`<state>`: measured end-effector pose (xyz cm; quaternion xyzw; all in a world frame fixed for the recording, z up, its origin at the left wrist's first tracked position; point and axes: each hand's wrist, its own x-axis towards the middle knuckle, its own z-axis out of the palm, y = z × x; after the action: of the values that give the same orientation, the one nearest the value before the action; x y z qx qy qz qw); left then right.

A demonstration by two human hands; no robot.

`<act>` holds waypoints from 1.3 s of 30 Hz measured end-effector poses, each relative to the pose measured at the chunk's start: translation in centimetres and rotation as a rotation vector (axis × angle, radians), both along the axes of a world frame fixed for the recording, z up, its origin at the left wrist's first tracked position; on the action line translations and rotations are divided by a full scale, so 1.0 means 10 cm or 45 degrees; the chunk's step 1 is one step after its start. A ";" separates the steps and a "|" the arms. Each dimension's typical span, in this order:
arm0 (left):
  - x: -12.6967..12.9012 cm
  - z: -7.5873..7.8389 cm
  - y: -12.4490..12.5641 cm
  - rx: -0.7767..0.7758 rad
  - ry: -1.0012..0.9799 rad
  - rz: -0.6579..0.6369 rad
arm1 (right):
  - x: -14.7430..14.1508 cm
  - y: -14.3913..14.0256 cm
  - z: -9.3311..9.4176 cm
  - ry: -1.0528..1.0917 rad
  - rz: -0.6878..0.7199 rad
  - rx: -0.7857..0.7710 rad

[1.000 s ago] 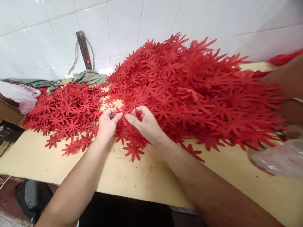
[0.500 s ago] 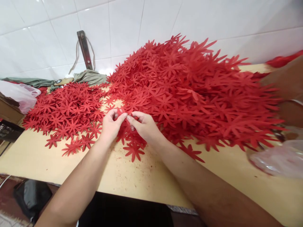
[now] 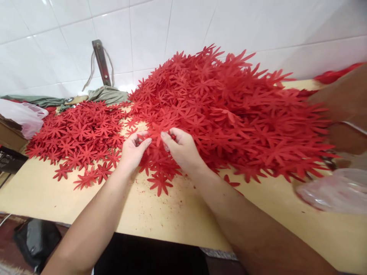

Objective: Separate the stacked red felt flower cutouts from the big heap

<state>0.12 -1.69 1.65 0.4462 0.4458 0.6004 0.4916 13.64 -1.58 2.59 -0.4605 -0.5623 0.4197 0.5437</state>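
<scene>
A tall heap of red star-shaped flower cutouts (image 3: 229, 103) covers the back and right of a tan table (image 3: 160, 214). A flatter spread of the same cutouts (image 3: 77, 133) lies to the left. My left hand (image 3: 132, 151) and my right hand (image 3: 183, 149) meet at the near edge of the heap. Both pinch a red flower cutout (image 3: 156, 135) between thumb and fingers, just above the table. A single cutout (image 3: 159, 183) lies below my hands.
White tiled wall behind. A metal bracket with string (image 3: 100, 61) and a grey-green cloth (image 3: 107, 93) stand at the back. A clear plastic bag (image 3: 24, 116) sits far left, another (image 3: 335, 191) at right beside another person's arm (image 3: 344, 99).
My hands stayed at the heap's edge, working the cutout; the right hand shifted slightly right and up, and the view tilted a little.
</scene>
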 end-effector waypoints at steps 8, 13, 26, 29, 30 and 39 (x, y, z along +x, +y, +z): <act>-0.05 -0.06 0.09 0.099 0.167 0.233 | 0.19 0.18 -0.02 0.108 -0.120 -0.037; -0.09 -0.08 0.06 0.332 0.384 0.312 | 0.17 0.20 -0.12 0.058 -0.011 -0.032; 0.12 0.00 -0.13 0.131 0.151 -0.029 | 0.07 0.03 0.00 -0.329 0.050 0.063; 0.12 0.00 -0.12 0.075 0.031 -0.030 | 0.05 0.02 -0.01 -0.343 0.039 0.060; 0.11 0.01 -0.12 0.075 0.007 -0.053 | 0.03 0.02 -0.01 -0.346 0.048 0.062; 0.09 0.04 -0.11 0.024 -0.029 -0.116 | -0.04 -0.03 -0.02 -0.057 0.293 0.012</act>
<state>1.03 -2.79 2.03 0.4637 0.4137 0.5868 0.5191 13.19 -1.88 2.41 -0.3997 -0.6254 0.4661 0.4814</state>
